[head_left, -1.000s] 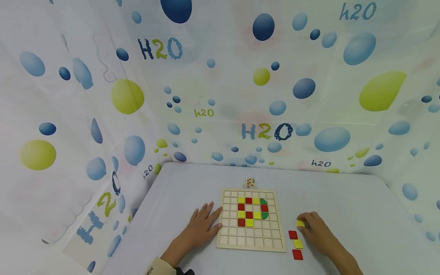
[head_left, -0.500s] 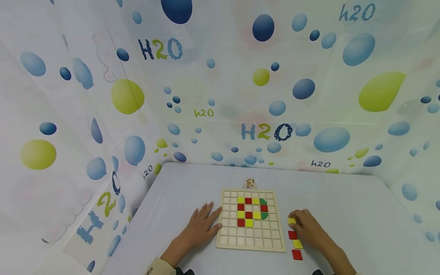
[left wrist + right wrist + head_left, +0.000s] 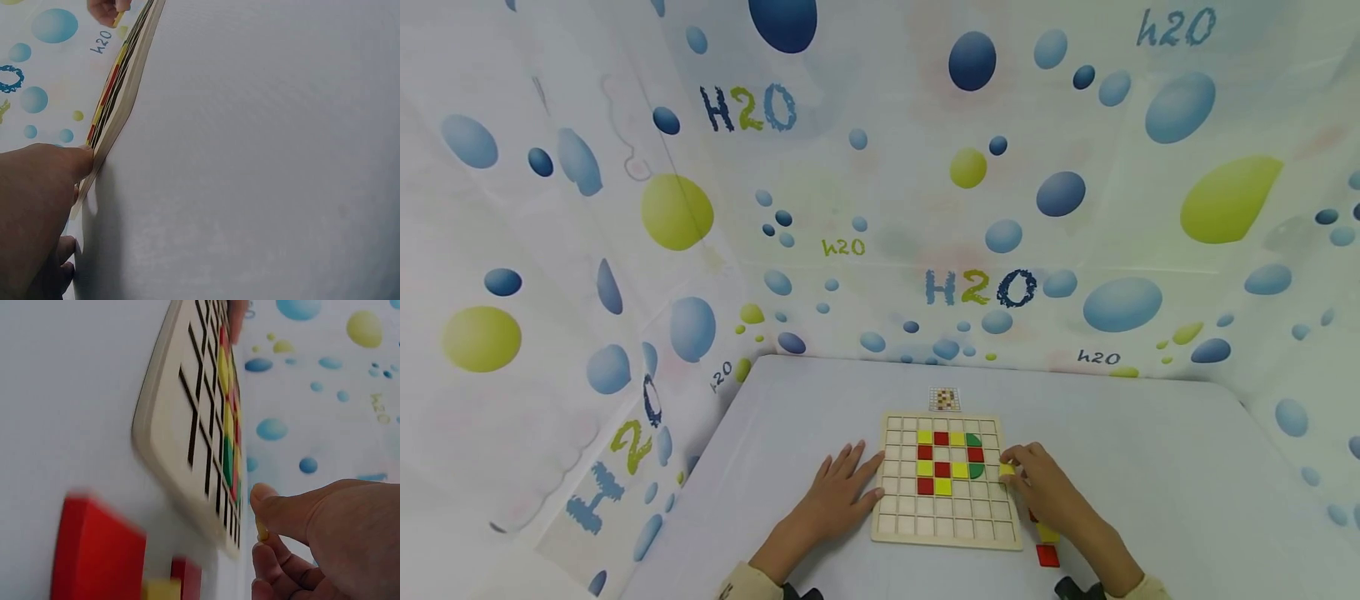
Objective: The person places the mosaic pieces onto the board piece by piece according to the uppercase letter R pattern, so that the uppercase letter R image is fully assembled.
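A wooden grid board [image 3: 947,527] lies flat on the table. Red and yellow square tiles and two green quarter-round pieces fill some of its cells. My left hand [image 3: 838,496] lies with fingers spread at the board's left edge, thumb and index fingertip touching the frame. Over the board's right edge, my right hand [image 3: 1045,483] pinches a yellow square tile [image 3: 1007,471] between thumb and fingers. The right wrist view shows that yellow tile [image 3: 261,530] edge-on, held above the board's surface.
Loose tiles lie in a column right of the board: a red tile [image 3: 1048,556] in front, a yellow tile [image 3: 1047,533] behind it, and another red one partly hidden by my right hand. A small pattern card [image 3: 944,399] lies behind the board. A printed curtain [image 3: 880,183] encloses the table.
My right hand has carried the pinched yellow tile leftward, from beside the loose tiles to the board's right edge. The left hand has stayed in place.
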